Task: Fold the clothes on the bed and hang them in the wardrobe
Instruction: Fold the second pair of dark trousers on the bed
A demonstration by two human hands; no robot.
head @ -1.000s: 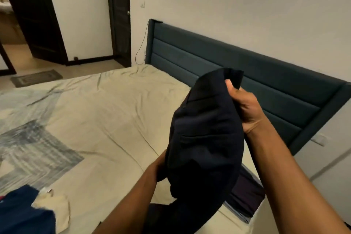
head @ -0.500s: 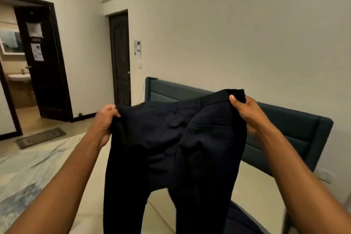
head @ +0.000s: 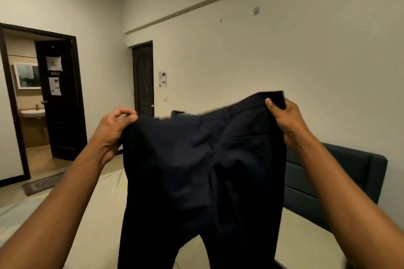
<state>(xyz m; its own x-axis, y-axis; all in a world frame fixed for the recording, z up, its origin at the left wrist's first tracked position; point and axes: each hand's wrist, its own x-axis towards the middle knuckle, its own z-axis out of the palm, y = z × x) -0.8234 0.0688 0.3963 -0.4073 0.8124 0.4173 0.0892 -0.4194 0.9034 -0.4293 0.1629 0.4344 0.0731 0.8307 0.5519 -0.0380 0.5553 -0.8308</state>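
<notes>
A pair of dark navy trousers [head: 196,170] hangs spread out in front of me, waistband up and both legs dropping below the frame. My left hand [head: 110,133] pinches the left end of the waistband. At the right end, held a little higher, my right hand [head: 286,120] grips the waistband with its thumb over the cloth. Under the trousers lies the bed [head: 96,207] with its cream sheet. No wardrobe is in view.
A dark green padded headboard [head: 332,183] runs along the right wall. A shut dark door [head: 143,78] stands in the far corner. On the left, an open doorway [head: 32,102] shows a washbasin and mirror, with a mat [head: 41,183] on the floor before it.
The trousers went from a bundle in my right hand to a spread waistband held by both hands, raised to chest height. My view tilted up from the bed to the walls.
</notes>
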